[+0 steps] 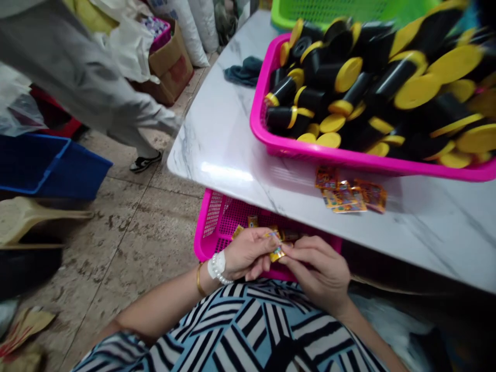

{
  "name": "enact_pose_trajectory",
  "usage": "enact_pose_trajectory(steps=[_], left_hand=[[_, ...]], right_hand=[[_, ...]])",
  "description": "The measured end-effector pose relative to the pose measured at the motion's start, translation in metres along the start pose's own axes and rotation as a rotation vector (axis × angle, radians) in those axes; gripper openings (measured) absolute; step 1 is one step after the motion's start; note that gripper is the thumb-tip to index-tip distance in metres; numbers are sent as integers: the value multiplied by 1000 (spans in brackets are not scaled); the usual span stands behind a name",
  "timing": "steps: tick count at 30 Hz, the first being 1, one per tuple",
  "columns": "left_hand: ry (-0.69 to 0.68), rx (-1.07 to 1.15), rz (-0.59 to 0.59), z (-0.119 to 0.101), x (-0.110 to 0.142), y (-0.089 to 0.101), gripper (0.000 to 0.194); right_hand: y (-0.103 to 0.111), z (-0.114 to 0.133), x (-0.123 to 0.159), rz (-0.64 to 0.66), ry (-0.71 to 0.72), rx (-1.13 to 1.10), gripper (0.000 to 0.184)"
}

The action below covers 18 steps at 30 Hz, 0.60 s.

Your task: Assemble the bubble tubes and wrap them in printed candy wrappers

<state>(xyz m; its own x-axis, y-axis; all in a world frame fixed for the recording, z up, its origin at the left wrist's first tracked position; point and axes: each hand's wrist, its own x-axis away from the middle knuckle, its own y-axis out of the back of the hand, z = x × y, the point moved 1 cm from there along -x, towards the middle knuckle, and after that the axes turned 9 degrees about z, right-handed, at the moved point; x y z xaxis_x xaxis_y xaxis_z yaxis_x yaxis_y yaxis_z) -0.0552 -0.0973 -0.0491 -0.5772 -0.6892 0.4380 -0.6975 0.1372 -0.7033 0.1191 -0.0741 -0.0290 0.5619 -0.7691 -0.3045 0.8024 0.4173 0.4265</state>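
Note:
Between my two hands is a small yellow printed packet (276,248). My left hand (248,252), with a white watch and a beaded bracelet at the wrist, pinches its left side. The fingers of my right hand (320,266) are closed on its right edge. Below my hands, partly under the table, sits a pink perforated basket (202,235) with several similar packets (252,221) inside. On the table just beyond, a small overlapping pile of orange printed packets (344,197) lies in front of a larger pink basket.
The larger pink basket (259,124) on the marble-patterned table (209,144) is heaped with black containers with yellow lids (349,75). Behind it is a green basket (281,13); a dark cloth (244,71) lies left. A person in grey trousers (89,72) walks near a blue crate (77,165) and a stool (23,222).

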Motion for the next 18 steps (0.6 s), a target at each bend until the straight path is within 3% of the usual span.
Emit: enact_pose_trajectory(steps=[3,6,8,10,14,16,18], left_hand=[[10,-216,-90,-3,0,9,58],[-19,-546,-244,-10,2,15,65],[-65,-787,-332,-17,6,11,54],[-129,-935,-325,-24,10,0,38],[-341,-997,-269,-44,10,-27,26],[-432,-968,-318,-56,4,-37,25],[-426,-854,-328,-65,-4,-43,30]], right_hand=[[16,5,-4,32,86,186,31],[47,3,-11,-165,62,541,45],[66,-7,-17,-290,-37,747,36],[77,-21,-23,-289,-117,853,19],[76,-39,-31,-257,-149,861,11],[72,-37,-30,-296,-91,831,8],[68,-30,-26,-334,-4,783,13]])
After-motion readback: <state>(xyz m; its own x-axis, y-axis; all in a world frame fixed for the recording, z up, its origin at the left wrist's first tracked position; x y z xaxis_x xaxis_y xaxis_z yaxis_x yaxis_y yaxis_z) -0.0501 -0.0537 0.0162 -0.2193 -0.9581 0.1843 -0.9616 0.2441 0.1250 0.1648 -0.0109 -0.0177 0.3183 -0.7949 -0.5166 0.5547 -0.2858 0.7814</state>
